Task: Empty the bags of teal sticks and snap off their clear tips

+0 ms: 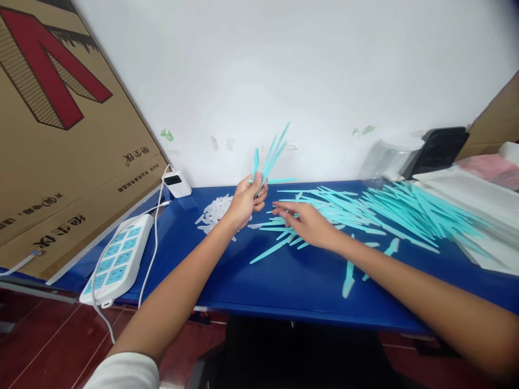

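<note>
My left hand (249,200) is closed around several slim turquoise plastic sticks (273,154), shaped like eyebrow razors, which fan upward from its fingers. My right hand (310,222) is just above the near-left part of a spread of the same sticks (336,208). Its index finger is stretched out and the thumb is apart, with nothing visible in the fingers. Beneath and behind my left hand lies a heap of small whitish translucent pieces (214,213). A denser stack of turquoise sticks (413,213) lies further right. A few loose ones, one with a pale wide end (347,281), are nearer the front.
The blue table (259,289) meets a white wall. A white power strip (117,259) with cables and a small white device (177,185) are at the left, beside a large cardboard box (81,162). A clear container (391,156), a black object (441,148) and white packaging (458,192) occupy the right.
</note>
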`<state>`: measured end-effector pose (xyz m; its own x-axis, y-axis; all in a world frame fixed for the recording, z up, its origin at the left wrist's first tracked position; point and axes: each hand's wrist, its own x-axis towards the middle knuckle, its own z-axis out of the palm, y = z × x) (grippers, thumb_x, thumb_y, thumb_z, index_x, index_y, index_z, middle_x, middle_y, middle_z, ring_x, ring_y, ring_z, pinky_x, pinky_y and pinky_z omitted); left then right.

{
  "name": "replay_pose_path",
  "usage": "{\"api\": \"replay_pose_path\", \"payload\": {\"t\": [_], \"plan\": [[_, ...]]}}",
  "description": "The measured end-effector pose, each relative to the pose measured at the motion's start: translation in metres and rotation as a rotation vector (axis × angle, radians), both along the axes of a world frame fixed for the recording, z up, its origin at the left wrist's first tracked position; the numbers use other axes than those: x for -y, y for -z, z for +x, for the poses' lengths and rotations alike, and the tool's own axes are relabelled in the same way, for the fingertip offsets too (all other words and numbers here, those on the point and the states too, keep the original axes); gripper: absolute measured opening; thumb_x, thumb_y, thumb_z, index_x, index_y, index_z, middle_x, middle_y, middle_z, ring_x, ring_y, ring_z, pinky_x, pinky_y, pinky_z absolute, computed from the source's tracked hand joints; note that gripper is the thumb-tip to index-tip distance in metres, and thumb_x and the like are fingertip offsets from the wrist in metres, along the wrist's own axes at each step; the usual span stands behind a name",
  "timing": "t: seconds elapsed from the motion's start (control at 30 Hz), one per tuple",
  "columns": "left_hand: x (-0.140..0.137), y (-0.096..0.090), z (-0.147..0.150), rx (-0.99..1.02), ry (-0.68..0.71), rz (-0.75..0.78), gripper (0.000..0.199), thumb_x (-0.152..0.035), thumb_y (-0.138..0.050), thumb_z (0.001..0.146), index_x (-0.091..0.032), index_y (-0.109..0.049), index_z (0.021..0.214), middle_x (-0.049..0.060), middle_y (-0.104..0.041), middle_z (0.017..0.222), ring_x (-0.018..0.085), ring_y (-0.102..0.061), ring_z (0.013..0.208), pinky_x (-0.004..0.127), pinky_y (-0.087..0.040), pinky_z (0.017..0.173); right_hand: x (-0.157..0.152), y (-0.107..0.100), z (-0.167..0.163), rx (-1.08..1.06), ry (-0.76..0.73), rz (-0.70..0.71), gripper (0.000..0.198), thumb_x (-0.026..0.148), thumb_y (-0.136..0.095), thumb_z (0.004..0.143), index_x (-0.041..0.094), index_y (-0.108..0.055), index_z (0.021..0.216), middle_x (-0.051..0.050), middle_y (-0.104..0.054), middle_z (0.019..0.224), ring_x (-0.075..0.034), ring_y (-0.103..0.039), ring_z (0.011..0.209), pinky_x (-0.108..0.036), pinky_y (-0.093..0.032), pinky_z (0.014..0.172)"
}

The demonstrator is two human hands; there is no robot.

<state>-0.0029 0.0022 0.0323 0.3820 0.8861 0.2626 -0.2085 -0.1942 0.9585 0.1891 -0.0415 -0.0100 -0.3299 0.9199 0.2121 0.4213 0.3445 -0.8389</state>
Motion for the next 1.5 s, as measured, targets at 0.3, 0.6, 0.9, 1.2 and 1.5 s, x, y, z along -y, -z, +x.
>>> {"api": "replay_pose_path", "payload": {"t": [0.3, 0.6, 0.9, 1.2, 1.5], "plan": [[0.007, -0.005, -0.002, 0.171, 0.211, -0.226, 0.044, -0.055, -0.075, 0.095, -0.019, -0.05, 0.09, -0.007, -0.035, 0.071, 0.004, -0.021, 0.049, 0.014, -0.019, 0.042, -0.021, -0.015, 0.043, -0.676, 0.153, -0.258, 0.039, 0.042, -0.084, 0.084, 0.023, -0.075, 0.117, -0.007, -0.076, 0.105, -0.011, -0.055, 0.069, -0.023, -0.036, 0.049], [0.002, -0.001, -0.004, 0.115, 0.178, -0.22, 0.049, -0.062, -0.076, 0.091, -0.017, -0.055, 0.092, -0.009, -0.032, 0.068, 0.002, -0.021, 0.047, 0.014, -0.017, 0.041, -0.019, -0.017, 0.038, -0.525, 0.154, -0.17, 0.049, 0.061, -0.088, 0.076, 0.016, -0.079, 0.093, -0.01, -0.078, 0.087, -0.011, -0.057, 0.062, -0.023, -0.038, 0.047], [-0.002, -0.006, -0.009, 0.173, 0.015, -0.229, 0.043, -0.055, -0.077, 0.094, -0.015, -0.066, 0.103, -0.011, -0.022, 0.063, 0.003, -0.017, 0.044, 0.015, -0.015, 0.04, -0.031, -0.012, 0.055, -0.512, 0.217, -0.145, 0.051, 0.062, -0.089, 0.074, 0.015, -0.079, 0.09, -0.011, -0.078, 0.089, -0.011, -0.058, 0.064, -0.023, -0.04, 0.048], [-0.026, -0.028, -0.047, 0.356, -0.202, -0.354, 0.027, -0.041, -0.062, 0.106, -0.015, -0.067, 0.103, -0.012, -0.021, 0.056, 0.004, -0.017, 0.038, 0.015, -0.015, 0.035, -0.037, -0.008, 0.064, -0.394, 0.274, -0.154, 0.053, 0.062, -0.09, 0.072, 0.013, -0.078, 0.089, -0.01, -0.077, 0.085, -0.011, -0.057, 0.061, -0.023, -0.041, 0.048], [-0.025, -0.026, -0.042, 0.481, -0.437, -0.512, 0.033, -0.036, -0.048, 0.113, -0.014, -0.061, 0.092, -0.012, -0.019, 0.053, 0.004, -0.016, 0.035, 0.016, -0.014, 0.033, -0.036, -0.008, 0.061, -0.362, 0.277, -0.147, 0.056, 0.065, -0.089, 0.071, 0.014, -0.077, 0.089, -0.01, -0.076, 0.083, -0.011, -0.056, 0.06, -0.023, -0.042, 0.048]]}}
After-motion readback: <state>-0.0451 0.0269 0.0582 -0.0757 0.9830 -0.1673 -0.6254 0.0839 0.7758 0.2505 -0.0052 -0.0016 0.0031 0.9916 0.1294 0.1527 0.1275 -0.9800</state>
